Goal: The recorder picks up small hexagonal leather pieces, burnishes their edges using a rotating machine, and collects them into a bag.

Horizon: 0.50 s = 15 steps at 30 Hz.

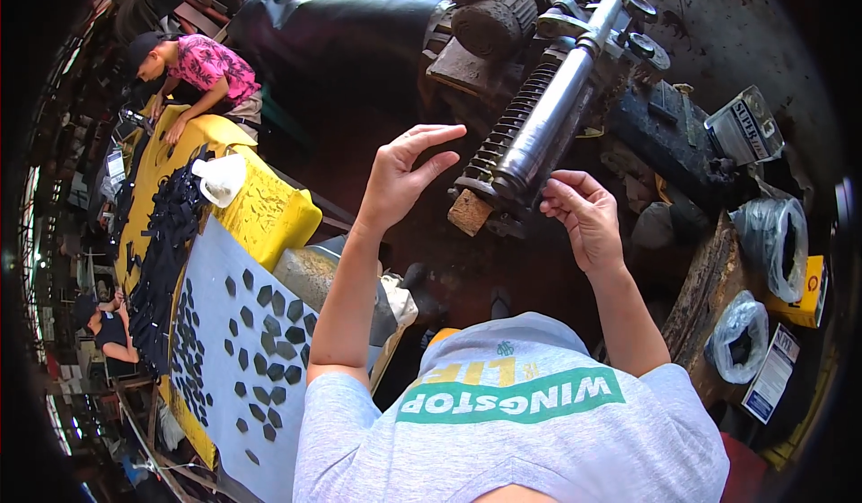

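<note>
In front of me stands a machine with a long shiny steel roller (549,113) beside a row of thin ridged discs (514,119). A wooden block (469,212) sits at its near end. My left hand (404,175) is raised to the left of the discs, thumb and fingers apart, holding nothing. My right hand (585,220) is at the right of the roller's near end. Its fingers are bent in a pinch; anything between them is too small to make out.
Left, a grey sheet (220,261) bears several dark pentagon pieces (274,346). Black strips (166,261) heap on a yellow-covered table (274,225), where a person in pink (211,68) leans. Another person (115,328) is farther off. A motor (494,23) and plastic-wrapped rolls (772,247) flank the machine.
</note>
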{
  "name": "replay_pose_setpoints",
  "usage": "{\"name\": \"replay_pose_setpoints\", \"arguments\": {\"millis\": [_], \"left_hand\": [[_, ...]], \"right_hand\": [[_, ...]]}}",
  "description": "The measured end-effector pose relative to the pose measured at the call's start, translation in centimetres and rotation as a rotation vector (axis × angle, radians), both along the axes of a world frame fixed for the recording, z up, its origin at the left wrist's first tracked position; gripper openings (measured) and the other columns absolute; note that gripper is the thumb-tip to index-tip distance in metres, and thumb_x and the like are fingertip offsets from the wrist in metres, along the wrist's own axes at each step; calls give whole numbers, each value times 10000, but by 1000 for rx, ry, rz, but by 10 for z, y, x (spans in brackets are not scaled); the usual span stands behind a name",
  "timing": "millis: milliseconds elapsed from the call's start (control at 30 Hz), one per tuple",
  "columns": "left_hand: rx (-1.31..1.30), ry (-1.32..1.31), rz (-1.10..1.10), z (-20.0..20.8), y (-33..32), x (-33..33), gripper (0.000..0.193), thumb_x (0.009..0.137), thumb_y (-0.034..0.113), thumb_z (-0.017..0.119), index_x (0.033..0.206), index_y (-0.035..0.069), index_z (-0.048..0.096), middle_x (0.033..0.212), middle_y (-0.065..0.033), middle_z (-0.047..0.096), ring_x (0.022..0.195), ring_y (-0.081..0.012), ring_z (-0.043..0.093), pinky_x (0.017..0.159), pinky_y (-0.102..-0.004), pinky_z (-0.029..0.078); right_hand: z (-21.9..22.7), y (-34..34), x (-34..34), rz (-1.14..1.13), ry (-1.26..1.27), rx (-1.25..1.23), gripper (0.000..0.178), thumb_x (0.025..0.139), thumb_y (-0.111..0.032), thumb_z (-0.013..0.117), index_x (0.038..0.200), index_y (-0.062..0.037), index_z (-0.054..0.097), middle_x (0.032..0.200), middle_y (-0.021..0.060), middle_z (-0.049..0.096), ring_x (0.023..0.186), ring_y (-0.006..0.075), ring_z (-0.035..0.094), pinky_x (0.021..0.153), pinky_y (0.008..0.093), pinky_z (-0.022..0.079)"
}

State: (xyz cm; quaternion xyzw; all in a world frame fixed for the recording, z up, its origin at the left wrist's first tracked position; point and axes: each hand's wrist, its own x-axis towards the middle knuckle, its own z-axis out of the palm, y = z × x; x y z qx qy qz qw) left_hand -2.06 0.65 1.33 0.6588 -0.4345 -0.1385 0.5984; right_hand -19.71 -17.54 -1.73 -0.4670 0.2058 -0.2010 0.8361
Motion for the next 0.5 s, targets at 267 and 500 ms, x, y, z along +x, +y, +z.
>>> {"name": "replay_pose_setpoints", "arguments": {"millis": [267, 500], "left_hand": [[154, -128, -184, 3, -9, 16, 408, 730, -17, 689, 1128, 44, 619, 1122, -86, 605, 1039, -160, 560, 916, -263, 437], [231, -156, -296, 5, -19, 30, 374, 726, 2, 700, 1092, 54, 643, 1070, -76, 629, 958, -158, 591, 870, -268, 462]], "right_hand": [[-17, -26, -16, -150, 12, -86, 144, 837, -57, 631, 962, 9, 602, 808, 76, 639, 671, 117, 621, 651, 218, 498], [-29, -32, -33, -171, 8, 18, 147, 840, -59, 627, 968, 7, 596, 813, 73, 633, 682, 122, 610, 676, 232, 495]]}}
